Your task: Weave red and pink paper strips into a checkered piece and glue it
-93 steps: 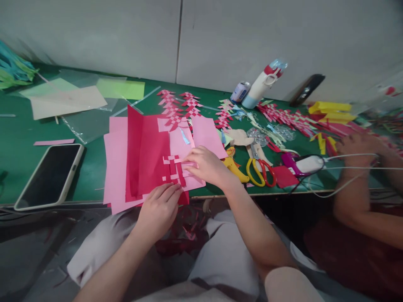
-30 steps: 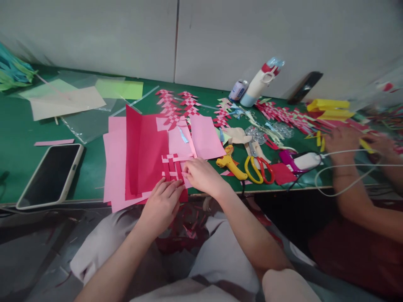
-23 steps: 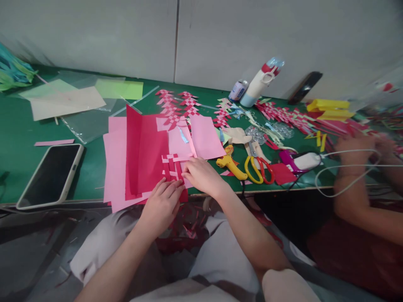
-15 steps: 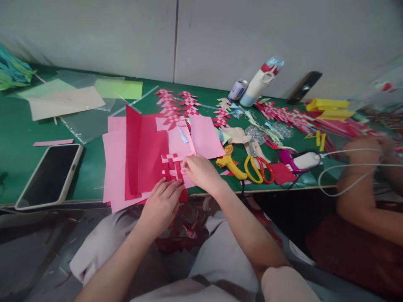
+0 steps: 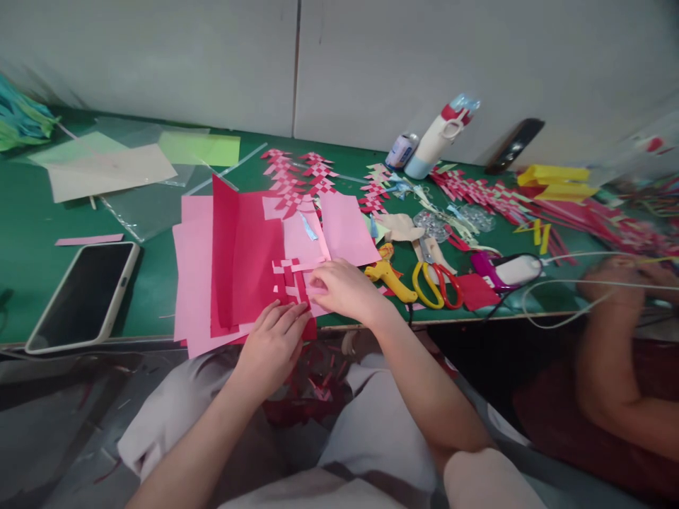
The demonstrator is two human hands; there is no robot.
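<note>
Woven red and pink paper strips lie on a stack of pink paper and red paper at the table's front edge. My left hand rests flat across the lower end of the weave, fingers outstretched. At the weave's right side, my right hand pinches a pink paper strip between thumb and fingers; part of that strip is hidden by the hand. Behind it lies a loose pink sheet. Finished-looking woven red and pink chains stretch out at the back of the stack.
A phone lies at left. To the right are a yellow-handled glue gun, scissors and a purple device. A can and a bottle stand at the back. Another person's hands work at far right.
My right hand has shifted slightly right, pinching the pink strip. My left hand stays in place. The other person's arms at right have moved a little.
</note>
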